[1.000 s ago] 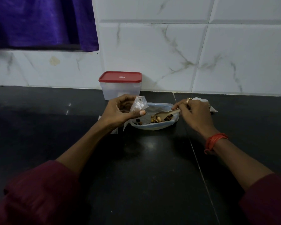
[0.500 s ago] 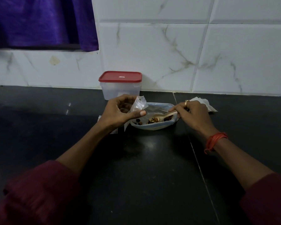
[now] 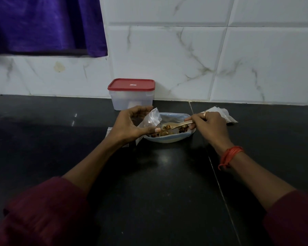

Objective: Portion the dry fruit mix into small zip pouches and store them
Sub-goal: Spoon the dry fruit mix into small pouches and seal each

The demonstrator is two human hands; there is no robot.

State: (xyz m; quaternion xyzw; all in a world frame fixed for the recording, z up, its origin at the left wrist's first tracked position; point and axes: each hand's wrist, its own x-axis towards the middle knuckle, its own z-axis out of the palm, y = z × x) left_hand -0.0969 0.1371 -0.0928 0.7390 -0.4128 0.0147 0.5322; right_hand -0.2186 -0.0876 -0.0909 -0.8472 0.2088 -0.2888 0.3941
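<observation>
Countertop (image 3: 149,174): black and glossy, split by one pale seam running from the wall toward the camera.
Wall: white marble-look tiles (image 3: 167,59) are seen behind the counter; one purple curtain (image 3: 43,23) hangs at the upper left.
Containers: one clear box with a red lid (image 3: 131,94) is set against the wall, lid on.
Bowl: one pale blue bowl (image 3: 169,139) is placed mid-counter, just in front of the box; the dry fruit mix (image 3: 164,133) is held in it.
Pouches: one clear zip pouch (image 3: 152,118) is pinched between thumb and fingers of the left hand (image 3: 130,126), at the bowl's left rim. More clear packets (image 3: 220,115) are stacked behind the right hand; their number cannot be told. White edges (image 3: 109,133) show under the left wrist.
Spoon: one tan spoon (image 3: 174,125) is gripped by its handle in the right hand (image 3: 210,126), its scoop loaded with pieces and held over the bowl, beside the pouch.
Wrist: one orange thread band (image 3: 229,155) is worn on the right.
Sleeves: two, dark red (image 3: 43,210).
</observation>
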